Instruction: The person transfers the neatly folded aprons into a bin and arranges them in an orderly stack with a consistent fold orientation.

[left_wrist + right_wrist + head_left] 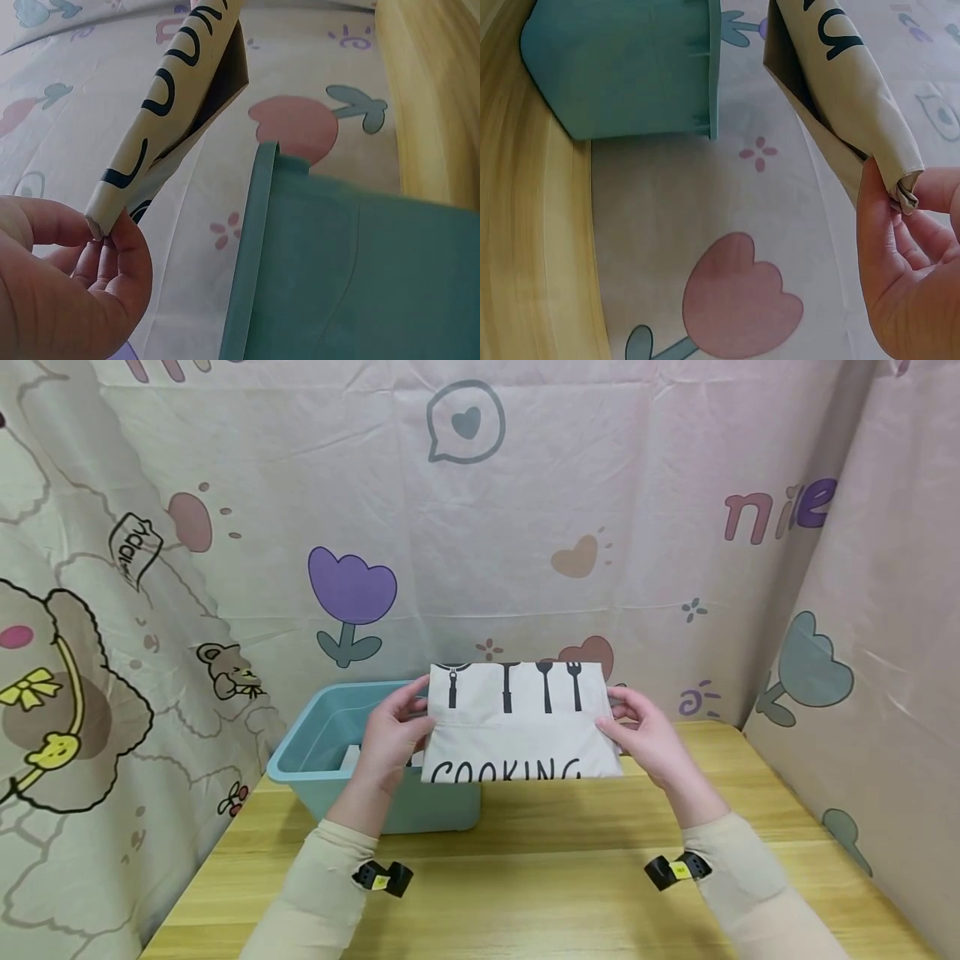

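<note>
Left hand [390, 735] and right hand [648, 739] each pinch an end of the folded cream printed cloth [517, 722] above the wooden table [540, 860]. With only fingertip grips, the fold could slip open, or the cloth could sag beside the teal plastic bin [330, 752].

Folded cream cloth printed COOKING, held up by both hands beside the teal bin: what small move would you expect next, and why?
Probably a short shift left and down toward the teal plastic bin. The folded cream cloth with black utensil print hangs clear of the wooden table, pinched at one end by the left hand and at the other by the right hand, and the open bin sits just behind and left.
</note>
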Motion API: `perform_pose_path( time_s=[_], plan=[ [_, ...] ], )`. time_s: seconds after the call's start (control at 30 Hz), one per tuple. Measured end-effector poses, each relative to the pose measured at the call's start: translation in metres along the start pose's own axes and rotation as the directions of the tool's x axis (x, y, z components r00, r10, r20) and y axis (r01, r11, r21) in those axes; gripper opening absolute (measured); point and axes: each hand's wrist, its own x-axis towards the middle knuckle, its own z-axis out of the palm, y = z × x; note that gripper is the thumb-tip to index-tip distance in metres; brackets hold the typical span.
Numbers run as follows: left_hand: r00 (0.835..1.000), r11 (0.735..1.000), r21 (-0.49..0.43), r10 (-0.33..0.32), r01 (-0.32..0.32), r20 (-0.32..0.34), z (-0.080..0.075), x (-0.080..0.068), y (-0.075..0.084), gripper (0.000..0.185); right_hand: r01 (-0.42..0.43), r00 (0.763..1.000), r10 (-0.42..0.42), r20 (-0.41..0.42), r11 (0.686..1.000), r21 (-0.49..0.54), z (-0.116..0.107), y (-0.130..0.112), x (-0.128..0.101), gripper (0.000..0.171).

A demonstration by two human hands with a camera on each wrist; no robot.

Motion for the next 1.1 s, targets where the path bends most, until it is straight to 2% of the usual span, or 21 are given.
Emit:
perform_pose_path(
  time_s=[0.57,0.83,1.1],
  plan=[
    [0.998,0.996,0.090,-0.020,0.026,-0.067,-0.039,0.016,0.000,0.063,0.000,0.999,-0.004,0.054,0.997,0.077,0.043,-0.002,0.026,0.046],
    [0.997,0.988,0.151,0.000,0.012,-0.076,-0.060,0.025,0.001,0.063,-0.038,0.998,0.033,0.062,0.995,0.094,0.066,-0.003,0.036,0.046],
    [0.994,0.976,0.218,-0.009,0.032,-0.106,-0.078,0.034,0.004,0.062,-0.081,0.996,0.076,0.051,0.990,0.116,0.091,-0.009,0.044,0.046]
  ],
)
